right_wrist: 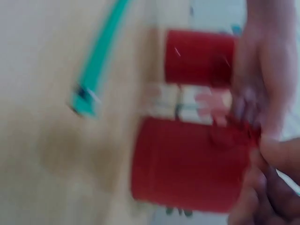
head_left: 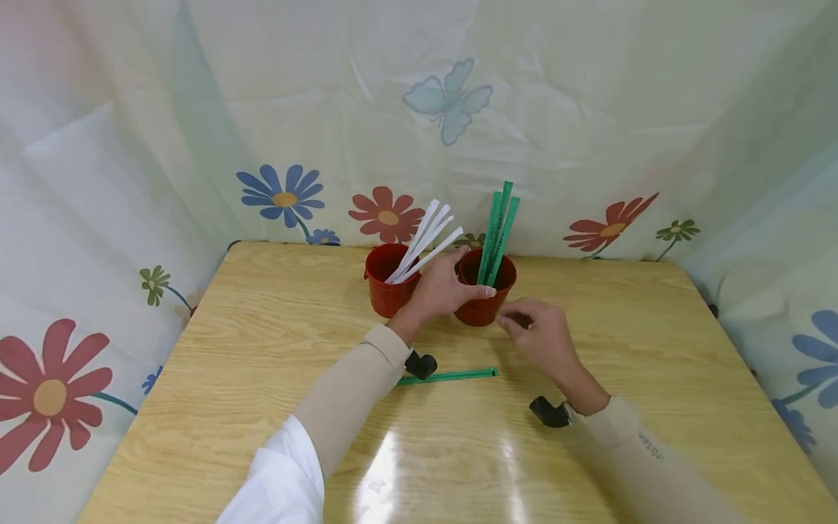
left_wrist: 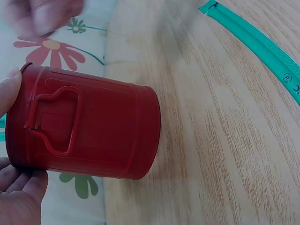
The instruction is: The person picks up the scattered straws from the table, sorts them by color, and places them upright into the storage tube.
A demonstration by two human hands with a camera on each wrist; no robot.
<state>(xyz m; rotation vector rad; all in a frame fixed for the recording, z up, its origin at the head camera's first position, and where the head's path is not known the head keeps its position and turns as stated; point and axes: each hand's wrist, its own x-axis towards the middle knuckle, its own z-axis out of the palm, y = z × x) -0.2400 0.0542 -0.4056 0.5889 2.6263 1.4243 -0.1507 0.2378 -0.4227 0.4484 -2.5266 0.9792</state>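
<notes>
My left hand [head_left: 445,285] grips the rim of the right red bucket [head_left: 481,313], thumb on the near side and fingers at the far side. Several slim green wrapped sticks [head_left: 500,229] stand in this bucket, leaning slightly right. The left wrist view shows its side with a wire handle [left_wrist: 70,122]. Just right of the bucket is my right hand [head_left: 540,335], its fingers loosely bent with nothing visible between them. One green wrapped stick [head_left: 458,375] lies on the table in front, partly hidden behind the left wrist camera.
A second red bucket [head_left: 386,295] stands close on the left, holding several slim white wrapped sticks [head_left: 425,236]. Both buckets are near the back edge of the wooden table [head_left: 275,313]. A flowered curtain [head_left: 589,109] hangs behind and at both sides.
</notes>
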